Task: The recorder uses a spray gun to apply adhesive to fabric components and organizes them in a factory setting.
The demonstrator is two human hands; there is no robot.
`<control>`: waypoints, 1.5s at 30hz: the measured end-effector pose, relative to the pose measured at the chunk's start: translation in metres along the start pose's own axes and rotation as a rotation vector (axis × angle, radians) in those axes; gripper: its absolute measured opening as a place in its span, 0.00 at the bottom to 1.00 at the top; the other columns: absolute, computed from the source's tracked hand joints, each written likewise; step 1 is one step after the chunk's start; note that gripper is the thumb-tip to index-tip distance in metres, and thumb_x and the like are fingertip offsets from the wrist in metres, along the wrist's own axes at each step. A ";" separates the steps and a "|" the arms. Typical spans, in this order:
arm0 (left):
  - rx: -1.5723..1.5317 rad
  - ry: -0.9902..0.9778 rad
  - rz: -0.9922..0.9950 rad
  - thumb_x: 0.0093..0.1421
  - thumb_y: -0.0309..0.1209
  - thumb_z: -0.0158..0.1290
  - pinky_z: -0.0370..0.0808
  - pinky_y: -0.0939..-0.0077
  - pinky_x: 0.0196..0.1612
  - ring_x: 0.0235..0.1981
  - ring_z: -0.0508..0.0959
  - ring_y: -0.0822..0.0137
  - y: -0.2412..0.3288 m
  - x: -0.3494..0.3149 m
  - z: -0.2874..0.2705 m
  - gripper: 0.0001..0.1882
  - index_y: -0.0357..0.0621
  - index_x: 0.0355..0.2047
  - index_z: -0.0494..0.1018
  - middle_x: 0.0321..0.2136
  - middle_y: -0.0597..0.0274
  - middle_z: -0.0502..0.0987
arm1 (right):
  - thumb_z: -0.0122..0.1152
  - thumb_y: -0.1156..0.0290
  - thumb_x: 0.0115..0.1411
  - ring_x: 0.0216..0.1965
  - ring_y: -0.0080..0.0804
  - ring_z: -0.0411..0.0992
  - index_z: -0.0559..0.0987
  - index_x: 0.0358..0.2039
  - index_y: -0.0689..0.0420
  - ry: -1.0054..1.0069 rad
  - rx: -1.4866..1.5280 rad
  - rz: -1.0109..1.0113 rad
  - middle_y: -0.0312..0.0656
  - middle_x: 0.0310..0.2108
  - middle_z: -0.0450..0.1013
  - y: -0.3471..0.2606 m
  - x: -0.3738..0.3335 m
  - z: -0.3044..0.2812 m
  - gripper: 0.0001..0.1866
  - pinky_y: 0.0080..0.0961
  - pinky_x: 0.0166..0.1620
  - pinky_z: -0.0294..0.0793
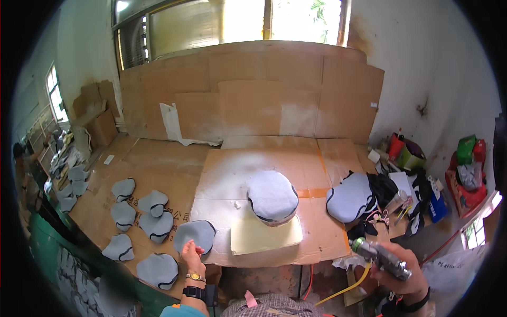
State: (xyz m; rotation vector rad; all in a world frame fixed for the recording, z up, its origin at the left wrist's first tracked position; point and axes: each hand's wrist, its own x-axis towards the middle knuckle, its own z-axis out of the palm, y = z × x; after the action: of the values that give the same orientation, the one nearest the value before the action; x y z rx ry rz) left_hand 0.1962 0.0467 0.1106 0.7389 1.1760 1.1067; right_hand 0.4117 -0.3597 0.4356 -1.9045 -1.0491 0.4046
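Note:
My left hand [193, 254] is over the near edge of a grey padded fabric piece [194, 233] with black trim. Its fingers are loosely curled and apart, with nothing visible between them. In my right hand [409, 269] is a metal spray gun [383, 257] with a green part at its front. A yellow hose [348, 288] runs down from the gun. In the middle of the table, another grey padded piece [273, 195] with a black edge sits raised on a support. Under it lies a pale yellow block [266, 235].
Several grey pieces [157, 226] lie on the cardboard at left. More grey pieces [351, 198] are stacked at right, beside black fabric, a blue box [437, 206] and a red bag [465, 185]. A tall cardboard screen [253, 98] stands along the back below the window.

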 end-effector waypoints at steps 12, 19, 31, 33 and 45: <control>-0.046 0.024 -0.071 0.55 0.24 0.46 0.72 0.82 0.22 0.18 0.69 0.74 -0.011 -0.004 -0.021 0.09 0.37 0.37 0.69 0.22 0.64 0.69 | 0.63 0.78 0.46 0.28 0.26 0.73 0.68 0.49 0.65 -0.090 0.208 0.094 0.42 0.27 0.74 -0.018 0.024 -0.009 0.27 0.23 0.33 0.73; -0.035 -0.032 -0.051 0.54 0.23 0.48 0.71 0.83 0.22 0.18 0.69 0.74 -0.021 -0.006 -0.001 0.09 0.36 0.36 0.69 0.23 0.64 0.70 | 0.64 0.78 0.44 0.27 0.30 0.74 0.65 0.50 0.66 -0.102 0.229 0.029 0.44 0.27 0.73 0.005 0.009 -0.019 0.31 0.24 0.33 0.74; 0.015 -0.220 -0.048 0.47 0.21 0.54 0.67 0.85 0.25 0.20 0.68 0.75 -0.035 -0.034 0.087 0.09 0.36 0.31 0.72 0.24 0.66 0.73 | 0.64 0.79 0.39 0.30 0.29 0.74 0.68 0.47 0.66 -0.053 0.291 0.124 0.45 0.29 0.73 0.015 0.009 -0.040 0.30 0.24 0.35 0.73; 0.005 -0.225 -0.063 0.46 0.20 0.55 0.67 0.85 0.25 0.20 0.68 0.76 -0.038 -0.040 0.103 0.10 0.37 0.31 0.73 0.23 0.67 0.73 | 0.63 0.79 0.40 0.29 0.28 0.73 0.68 0.47 0.67 0.066 0.311 0.119 0.44 0.28 0.73 0.018 0.016 -0.043 0.29 0.23 0.34 0.72; 0.110 -0.161 -0.158 0.43 0.25 0.60 0.65 0.81 0.24 0.18 0.67 0.75 -0.049 -0.055 0.196 0.08 0.40 0.20 0.70 0.18 0.66 0.72 | 0.59 0.79 0.42 0.29 0.33 0.73 0.67 0.47 0.66 0.043 0.431 0.096 0.46 0.28 0.73 0.055 0.018 -0.046 0.28 0.28 0.36 0.73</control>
State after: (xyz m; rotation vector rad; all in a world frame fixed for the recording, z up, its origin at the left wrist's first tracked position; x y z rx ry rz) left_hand 0.3982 -0.0038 0.1367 0.7901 1.1433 0.8411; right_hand 0.4790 -0.3835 0.4169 -1.5707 -0.7698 0.5906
